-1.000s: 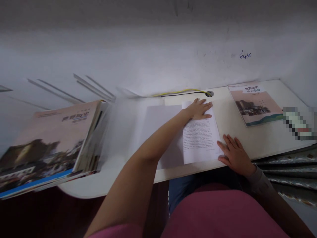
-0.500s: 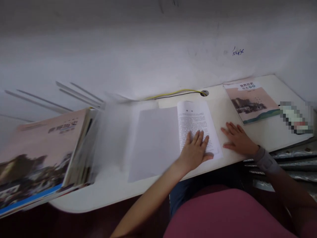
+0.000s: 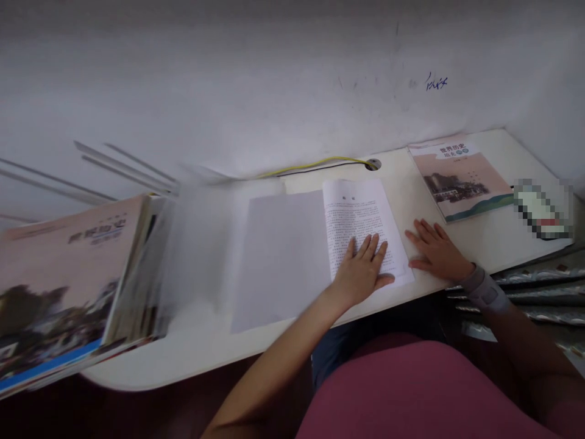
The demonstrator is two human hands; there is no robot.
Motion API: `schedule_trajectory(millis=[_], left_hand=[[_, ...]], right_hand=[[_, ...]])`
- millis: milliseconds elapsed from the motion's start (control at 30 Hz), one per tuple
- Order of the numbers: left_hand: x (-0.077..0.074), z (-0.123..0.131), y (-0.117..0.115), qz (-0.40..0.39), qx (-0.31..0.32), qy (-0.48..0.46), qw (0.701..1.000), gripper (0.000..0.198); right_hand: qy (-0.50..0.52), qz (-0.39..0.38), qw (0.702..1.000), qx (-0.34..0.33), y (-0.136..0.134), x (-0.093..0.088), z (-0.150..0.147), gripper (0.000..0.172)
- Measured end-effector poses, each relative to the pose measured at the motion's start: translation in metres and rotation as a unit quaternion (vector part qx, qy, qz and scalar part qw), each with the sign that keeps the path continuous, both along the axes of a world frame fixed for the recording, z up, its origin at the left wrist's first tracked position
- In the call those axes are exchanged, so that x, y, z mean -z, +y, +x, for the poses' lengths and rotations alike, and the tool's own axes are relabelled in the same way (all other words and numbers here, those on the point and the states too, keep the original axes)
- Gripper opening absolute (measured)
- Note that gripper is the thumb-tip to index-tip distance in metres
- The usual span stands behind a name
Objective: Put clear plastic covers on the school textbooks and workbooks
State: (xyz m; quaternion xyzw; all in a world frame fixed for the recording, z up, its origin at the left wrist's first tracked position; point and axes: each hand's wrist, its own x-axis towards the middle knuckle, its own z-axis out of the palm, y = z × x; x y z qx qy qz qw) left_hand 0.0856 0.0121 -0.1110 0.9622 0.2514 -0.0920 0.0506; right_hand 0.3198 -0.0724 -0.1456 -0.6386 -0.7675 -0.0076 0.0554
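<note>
The left hand [image 3: 362, 272] lies flat, fingers spread, pressing the lower printed page of the open book [image 3: 361, 228] on the counter [image 3: 484, 244]; the right hand [image 3: 436, 251] rests open beside it, gripping nothing. Pressing the page flat seems the step; next calls for holding the book open

1. A stack of pink-covered textbooks [image 3: 68, 274] lies at the left of the white desk [image 3: 475, 244].
2. Another pink textbook [image 3: 459, 180] lies at the far right.
3. A yellow cable [image 3: 315, 163] runs to a grommet hole [image 3: 373, 164] by the wall.
</note>
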Motion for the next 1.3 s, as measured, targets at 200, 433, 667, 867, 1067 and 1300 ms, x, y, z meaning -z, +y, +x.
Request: schedule_trajectory(millis=[200,433,667,867,1067,1300], left_hand=[[0.000,0.005,0.000,-0.002,0.009,-0.003,1.000,0.079],[-0.001,0.013,0.000,-0.013,0.016,0.000,1.000,0.081],[-0.007,0.012,-0.003,0.003,0.014,-0.026,1.000,0.080],[-0.005,-0.023,-0.008,0.067,-0.155,-0.043,0.985,0.083],[0.003,-0.018,-0.009,0.046,-0.122,-0.039,0.991,0.075],[0.002,-0.009,-0.007,0.021,-0.100,-0.015,0.995,0.074]], right_hand=[[-0.001,-0.004,1.000,0.003,0.000,-0.001,-0.001,0.075],[0.004,0.002,1.000,0.000,0.000,0.001,0.001,0.075],[0.010,0.006,1.000,0.011,0.000,0.000,0.001,0.073],[0.003,0.014,0.998,0.059,-0.009,0.002,0.008,0.076],[-0.002,0.010,0.998,0.062,-0.011,0.001,0.007,0.072],[-0.006,0.009,0.998,0.062,-0.010,0.002,0.008,0.073]])
